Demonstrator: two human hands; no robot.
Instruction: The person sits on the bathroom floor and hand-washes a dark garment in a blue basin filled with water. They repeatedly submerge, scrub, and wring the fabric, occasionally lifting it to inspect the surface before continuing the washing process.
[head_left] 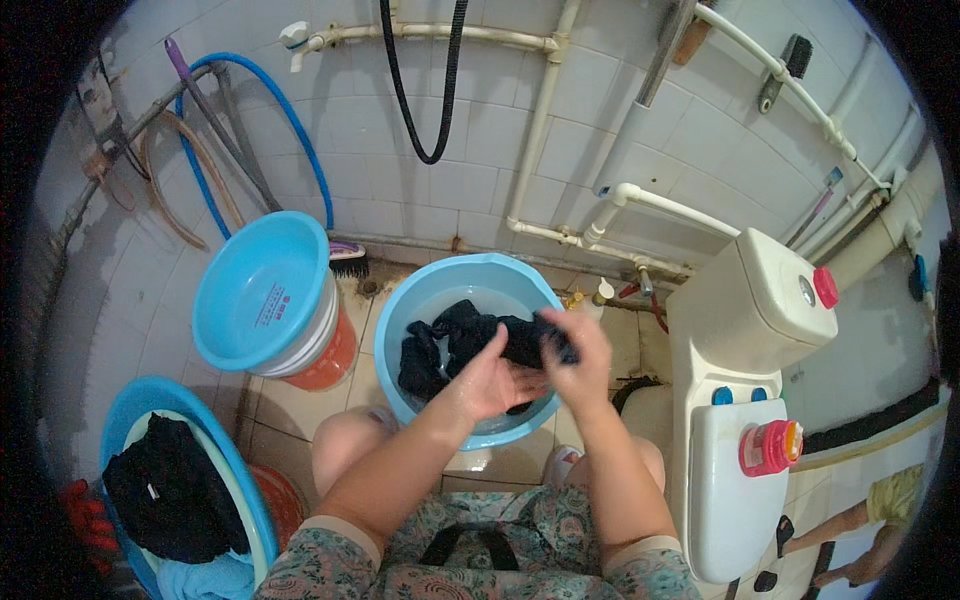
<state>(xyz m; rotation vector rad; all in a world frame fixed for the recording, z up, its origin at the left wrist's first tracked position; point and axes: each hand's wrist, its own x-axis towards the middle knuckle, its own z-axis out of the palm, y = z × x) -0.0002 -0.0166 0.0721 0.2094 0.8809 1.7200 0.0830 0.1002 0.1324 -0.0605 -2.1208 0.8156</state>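
A light blue basin [400, 290] of cloudy water stands on the tiled floor between my knees. In it lies a wet black garment [468, 328], bunched up and partly under water. My right hand [582, 352] is closed around one end of the garment, lifted near the basin's right rim. Beside it, my left hand [492, 382] is turned palm up with its fingers spread, against or just under the stretched cloth. Whether the left fingertips press on the cloth cannot be told.
Left of the basin, a blue washbowl [225, 300] sits on a bucket [330, 350]. A blue tub [130, 400] at lower left holds black clothing and a blue cloth. A toilet [715, 480] bearing a red jar [765, 448] stands right. Another person's legs [850, 530] show at lower right.
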